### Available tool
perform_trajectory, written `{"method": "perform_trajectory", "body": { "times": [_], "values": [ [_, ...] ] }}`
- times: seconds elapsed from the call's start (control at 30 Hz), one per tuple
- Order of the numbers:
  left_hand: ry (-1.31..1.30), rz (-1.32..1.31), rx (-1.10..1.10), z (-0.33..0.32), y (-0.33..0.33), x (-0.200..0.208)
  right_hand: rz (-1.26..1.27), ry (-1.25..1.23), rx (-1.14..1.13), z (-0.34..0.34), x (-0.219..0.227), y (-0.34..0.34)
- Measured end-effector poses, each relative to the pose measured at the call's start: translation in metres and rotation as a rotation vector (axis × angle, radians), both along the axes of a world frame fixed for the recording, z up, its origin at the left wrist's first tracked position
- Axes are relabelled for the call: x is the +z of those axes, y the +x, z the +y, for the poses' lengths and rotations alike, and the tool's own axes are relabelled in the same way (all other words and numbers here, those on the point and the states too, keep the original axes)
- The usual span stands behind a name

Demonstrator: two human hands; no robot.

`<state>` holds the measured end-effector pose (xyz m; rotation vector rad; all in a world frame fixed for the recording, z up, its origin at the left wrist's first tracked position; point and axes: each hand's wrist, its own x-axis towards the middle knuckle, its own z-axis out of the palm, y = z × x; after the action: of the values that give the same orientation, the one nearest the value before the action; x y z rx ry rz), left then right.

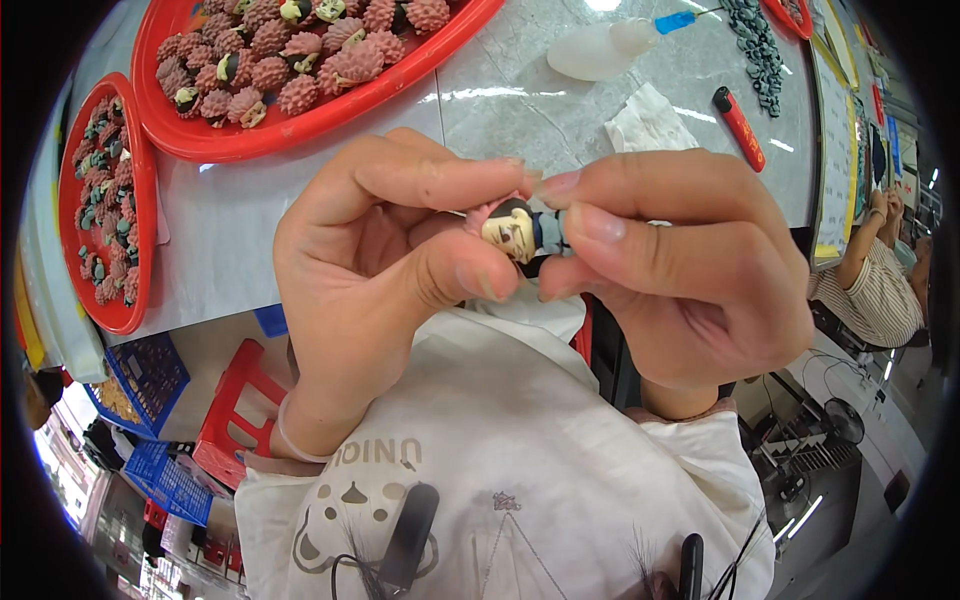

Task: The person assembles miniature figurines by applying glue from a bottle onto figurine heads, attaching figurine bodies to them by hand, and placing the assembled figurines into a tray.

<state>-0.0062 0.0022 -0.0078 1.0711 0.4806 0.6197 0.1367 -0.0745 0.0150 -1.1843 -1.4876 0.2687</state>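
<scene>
Both hands meet above the table's near edge around a small toy figurine. My left hand (365,235) is closed on the figurine's head (508,235), pinched between thumb and fingers; it has a pale face with dark and pink hair. My right hand (700,250) is closed on the figurine's blue-grey body (550,231), which my fingertips partly cover. Head and body touch at the neck, and the figurine lies sideways with its head to the left. Whether the two parts are firmly joined, I cannot tell.
A large red tray (235,150) holds several pink spiky heads; a smaller red tray (145,240) holds pink and grey-green pieces. Farther right are a white squeeze bottle (600,52) with a blue needle tip, a tissue (650,122), a red lighter (739,130) and dark small parts (755,55).
</scene>
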Motion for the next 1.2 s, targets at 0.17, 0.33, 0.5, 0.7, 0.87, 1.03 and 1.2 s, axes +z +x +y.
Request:
{"method": "perform_trajectory", "body": {
  "times": [0.17,0.33,0.5,0.7,0.87,1.03,1.2],
  "values": [
    [-0.123,0.033,0.037,0.002,0.002,0.014,-0.08,-0.094,-0.034,0.0,0.007,-0.01],
    [0.593,0.159,0.28,0.059,-0.035,0.021,-0.216,-0.062,-0.12,-0.009,0.005,-0.002],
    [1.084,0.843,0.512,0.097,-0.08,0.039,0.047,-0.033,-0.222,-0.011,-0.002,0.015],
    [1.279,0.68,0.007,0.069,-0.005,0.034,0.065,-0.12,-0.335,-0.006,-0.003,0.026],
    [1.157,0.757,-0.116,0.075,-0.008,0.034,0.084,-0.163,-0.383,-0.012,-0.007,0.041],
    [0.789,0.37,0.147,0.071,-0.015,0.025,0.17,-0.188,-0.444,0.007,-0.013,0.039],
    [0.273,0.034,0.119,0.036,-0.012,0.015,0.093,-0.405,-0.262,0.016,-0.017,0.035]
  ]
}}
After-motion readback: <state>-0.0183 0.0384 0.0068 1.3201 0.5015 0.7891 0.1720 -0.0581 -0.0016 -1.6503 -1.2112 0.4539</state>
